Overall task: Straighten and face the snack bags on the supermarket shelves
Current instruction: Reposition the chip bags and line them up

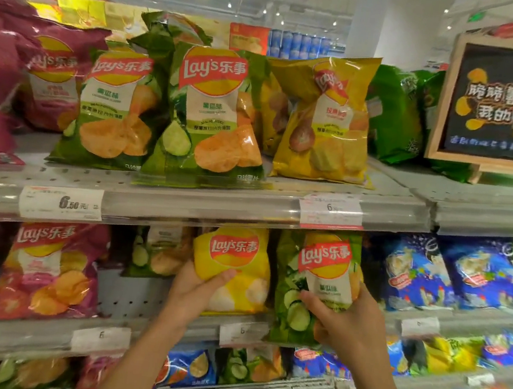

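Note:
On the second shelf (143, 338) my left hand (196, 293) grips the lower left of a yellow Lay's bag (239, 275) that stands upright, facing front. Beside it, my right hand (349, 326) grips the lower part of a green cucumber Lay's bag (312, 280), thumb across its front. A second green bag (159, 250) sits further back to the left, and a red Lay's bag (48, 273) stands at the left. On the top shelf (215, 205) two green bags (213, 115) face front; a yellow bag (327, 119) leans tilted.
Maroon bags (4, 69) crowd the top shelf's left end, and green bags (395, 114) lie turned away at the right. A framed chalkboard sign (499, 103) stands on the right shelf. Blue snack bags (450, 274) fill the right section. Price tags line the shelf edges.

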Tool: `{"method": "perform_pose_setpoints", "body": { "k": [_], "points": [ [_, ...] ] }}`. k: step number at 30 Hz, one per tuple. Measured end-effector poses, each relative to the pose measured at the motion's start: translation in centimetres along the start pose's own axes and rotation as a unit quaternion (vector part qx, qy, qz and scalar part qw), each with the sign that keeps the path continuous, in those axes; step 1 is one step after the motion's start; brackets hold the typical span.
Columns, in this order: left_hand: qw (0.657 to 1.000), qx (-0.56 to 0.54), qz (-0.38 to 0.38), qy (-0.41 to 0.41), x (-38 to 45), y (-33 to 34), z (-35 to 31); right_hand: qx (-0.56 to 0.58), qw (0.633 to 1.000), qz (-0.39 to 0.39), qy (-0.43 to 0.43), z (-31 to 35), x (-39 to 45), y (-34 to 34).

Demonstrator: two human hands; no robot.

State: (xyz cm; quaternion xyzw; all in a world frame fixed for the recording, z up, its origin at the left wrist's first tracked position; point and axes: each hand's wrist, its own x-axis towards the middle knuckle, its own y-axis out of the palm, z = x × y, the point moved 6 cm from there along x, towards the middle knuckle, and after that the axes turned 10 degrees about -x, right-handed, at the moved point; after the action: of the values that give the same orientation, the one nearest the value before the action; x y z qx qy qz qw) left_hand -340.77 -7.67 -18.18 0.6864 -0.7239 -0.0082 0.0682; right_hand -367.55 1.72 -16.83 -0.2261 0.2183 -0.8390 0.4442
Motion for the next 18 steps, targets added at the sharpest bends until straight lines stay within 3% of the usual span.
{"method": "perform_pose_setpoints", "body": {
  "k": [8, 14, 18],
  "points": [
    [0.998, -0.008, 0.012, -0.057, 1.1, 3.9, 1.9, 0.041, 0.999, -0.030, 0.017, -3.3, -0.9, -3.3],
    [0.991, 0.004, 0.109, -0.083, 0.7, 6.6, 2.4, 0.052, 0.998, -0.029, 0.007, -3.2, -1.1, -3.7],
    [0.989, 0.093, 0.099, -0.063, 0.2, 5.2, 2.3, 0.061, 0.998, -0.019, -0.007, -2.3, -1.5, -3.1]
  ]
}}
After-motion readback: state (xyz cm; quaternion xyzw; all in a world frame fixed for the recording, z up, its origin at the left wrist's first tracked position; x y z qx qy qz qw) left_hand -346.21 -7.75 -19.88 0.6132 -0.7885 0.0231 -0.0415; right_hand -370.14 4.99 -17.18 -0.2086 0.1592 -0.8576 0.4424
